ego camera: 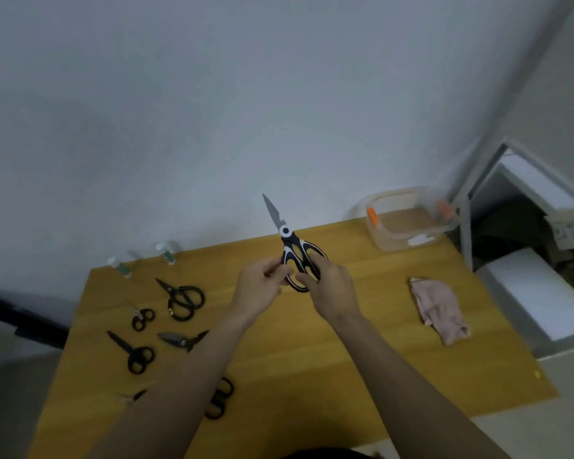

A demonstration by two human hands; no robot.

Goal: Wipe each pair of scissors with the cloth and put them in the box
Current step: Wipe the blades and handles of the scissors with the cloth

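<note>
Black-and-white kitchen scissors [287, 238] are held upright above the table's middle, blades together and pointing up. My left hand [262, 283] pinches the left handle loop. My right hand [328, 286] grips the right loop with fingers curled through it. A crumpled pink cloth [439, 309] lies on the table to the right, apart from both hands. The clear plastic box [408, 223] with orange clips stands open at the far right corner. Several black scissors [183, 301] lie on the left part of the table; one pair [219, 397] is partly hidden under my left forearm.
The yellow wooden table [362, 359] stands against a white wall. Two small bottles [166, 253] with white caps lie at its far left edge. White foam blocks [537, 293] and a metal frame [468, 223] stand just off the right side.
</note>
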